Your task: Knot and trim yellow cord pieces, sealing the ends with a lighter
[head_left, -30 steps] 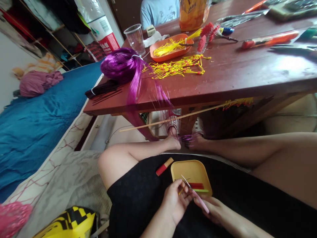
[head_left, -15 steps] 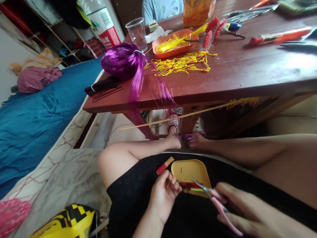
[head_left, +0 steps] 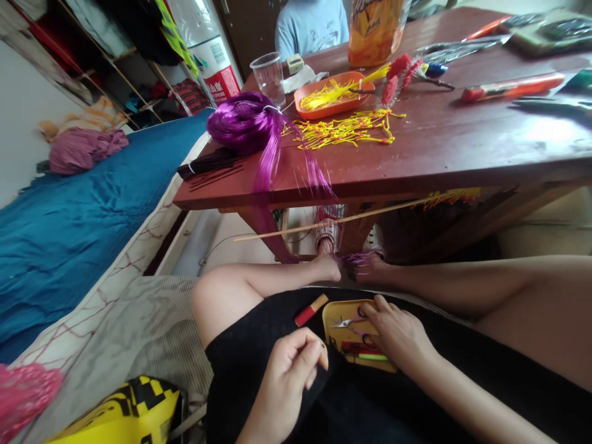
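Observation:
My left hand (head_left: pixel 296 367) is closed in a pinch above the black cloth on my lap. A tiny dark speck shows at its fingertips, too small to name. To its right, my right hand (head_left: pixel 398 330) reaches over a shallow yellow tray (head_left: pixel 329 313) on my lap, its fingers on the handles of a pair of pink scissors (head_left: pixel 345 323). The blades lie in the tray, pointing left. Below them in the tray are a red and black item (head_left: pixel 350 348) and a lime-green stick (head_left: pixel 372 357). Left of the tray lies a small red and tan block (head_left: pixel 311 310).
Ahead, the red-brown table (head_left: pixel 416 154) carries a bundle of purple strands (head_left: pixel 240 123), yellow stems (head_left: pixel 345 131), an orange tray (head_left: pixel 314 113) and a plastic cup (head_left: pixel 269 77). A thin stick (head_left: pixel 296 229) crosses below its edge. A person in a blue shirt (head_left: pixel 312 28) sits beyond.
My right hand has moved left and forward, bringing the scissors from above the lap down into the yellow tray. My left hand has turned, its fingers now closed tighter.

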The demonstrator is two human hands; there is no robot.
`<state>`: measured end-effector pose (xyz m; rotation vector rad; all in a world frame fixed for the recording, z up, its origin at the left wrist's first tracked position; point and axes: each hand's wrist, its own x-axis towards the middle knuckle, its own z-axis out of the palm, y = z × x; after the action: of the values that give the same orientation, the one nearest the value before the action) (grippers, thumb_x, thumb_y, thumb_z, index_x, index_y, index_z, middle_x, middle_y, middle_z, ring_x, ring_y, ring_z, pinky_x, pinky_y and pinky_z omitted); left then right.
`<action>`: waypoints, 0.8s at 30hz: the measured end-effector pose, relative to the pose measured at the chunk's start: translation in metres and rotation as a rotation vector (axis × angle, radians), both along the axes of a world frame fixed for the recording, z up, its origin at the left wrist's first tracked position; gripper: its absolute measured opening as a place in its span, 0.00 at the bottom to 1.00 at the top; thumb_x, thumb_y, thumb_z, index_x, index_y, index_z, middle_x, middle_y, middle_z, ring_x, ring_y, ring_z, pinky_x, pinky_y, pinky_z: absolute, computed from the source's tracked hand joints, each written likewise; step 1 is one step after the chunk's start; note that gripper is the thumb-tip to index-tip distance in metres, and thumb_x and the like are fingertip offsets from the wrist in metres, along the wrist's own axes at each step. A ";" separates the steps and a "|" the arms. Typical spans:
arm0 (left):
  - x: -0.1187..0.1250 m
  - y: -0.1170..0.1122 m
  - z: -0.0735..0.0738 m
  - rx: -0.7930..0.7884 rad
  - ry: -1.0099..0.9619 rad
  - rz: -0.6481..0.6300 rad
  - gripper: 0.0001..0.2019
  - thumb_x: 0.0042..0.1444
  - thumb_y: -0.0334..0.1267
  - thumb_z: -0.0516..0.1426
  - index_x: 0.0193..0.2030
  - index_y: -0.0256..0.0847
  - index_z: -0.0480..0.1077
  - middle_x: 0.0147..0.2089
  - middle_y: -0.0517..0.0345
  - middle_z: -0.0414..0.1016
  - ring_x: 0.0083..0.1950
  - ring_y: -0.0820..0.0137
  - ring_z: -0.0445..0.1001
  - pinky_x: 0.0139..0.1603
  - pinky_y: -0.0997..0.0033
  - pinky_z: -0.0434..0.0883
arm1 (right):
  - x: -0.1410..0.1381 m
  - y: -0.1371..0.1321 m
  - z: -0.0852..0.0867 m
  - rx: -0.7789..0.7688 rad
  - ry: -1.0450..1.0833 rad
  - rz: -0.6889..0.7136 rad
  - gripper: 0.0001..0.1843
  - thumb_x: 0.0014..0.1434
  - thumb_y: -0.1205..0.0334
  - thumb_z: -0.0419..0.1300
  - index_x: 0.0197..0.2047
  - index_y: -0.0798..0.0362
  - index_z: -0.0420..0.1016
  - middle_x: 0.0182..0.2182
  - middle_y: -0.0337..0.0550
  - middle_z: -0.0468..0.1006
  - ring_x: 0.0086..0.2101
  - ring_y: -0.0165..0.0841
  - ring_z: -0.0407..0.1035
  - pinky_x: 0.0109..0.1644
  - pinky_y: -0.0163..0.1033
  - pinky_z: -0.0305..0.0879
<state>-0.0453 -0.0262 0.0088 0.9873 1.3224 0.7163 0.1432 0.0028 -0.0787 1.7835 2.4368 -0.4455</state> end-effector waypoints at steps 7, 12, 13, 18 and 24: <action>0.004 0.000 -0.024 -0.229 -0.427 0.200 0.15 0.51 0.42 0.59 0.21 0.36 0.62 0.21 0.63 0.63 0.17 0.83 0.50 0.20 0.77 0.44 | -0.018 -0.024 -0.026 0.041 0.060 0.222 0.13 0.52 0.78 0.55 0.34 0.55 0.77 0.39 0.48 0.78 0.34 0.37 0.73 0.34 0.36 0.65; 0.008 -0.002 -0.025 -0.320 -0.667 0.271 0.15 0.47 0.41 0.62 0.21 0.36 0.63 0.19 0.64 0.62 0.16 0.84 0.50 0.19 0.78 0.45 | -0.028 -0.033 -0.053 0.123 0.049 0.212 0.14 0.54 0.79 0.52 0.38 0.59 0.76 0.41 0.52 0.77 0.40 0.39 0.71 0.38 0.39 0.67; 0.010 -0.002 -0.027 -0.332 -0.699 0.283 0.14 0.47 0.40 0.62 0.21 0.35 0.63 0.18 0.64 0.62 0.15 0.84 0.50 0.19 0.79 0.45 | -0.028 -0.035 -0.055 0.139 0.051 0.211 0.15 0.54 0.79 0.52 0.38 0.59 0.76 0.41 0.53 0.77 0.40 0.40 0.71 0.37 0.39 0.67; 0.014 -0.002 -0.031 -0.338 -0.808 0.307 0.13 0.47 0.39 0.62 0.20 0.35 0.64 0.17 0.64 0.62 0.15 0.84 0.52 0.19 0.79 0.47 | -0.028 -0.042 -0.062 0.209 0.053 0.174 0.19 0.54 0.80 0.49 0.41 0.54 0.75 0.40 0.50 0.78 0.36 0.39 0.72 0.35 0.39 0.67; 0.017 -0.004 -0.030 -0.369 -0.880 0.325 0.15 0.44 0.38 0.64 0.17 0.35 0.63 0.14 0.66 0.59 0.14 0.83 0.50 0.17 0.80 0.46 | -0.032 -0.039 -0.062 0.225 0.059 0.124 0.22 0.50 0.83 0.48 0.41 0.57 0.76 0.41 0.54 0.78 0.36 0.42 0.73 0.39 0.42 0.69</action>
<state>-0.0279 -0.0301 -0.0212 0.0965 0.7765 0.9580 0.1111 -0.0365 -0.1404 1.7035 2.7151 -0.2245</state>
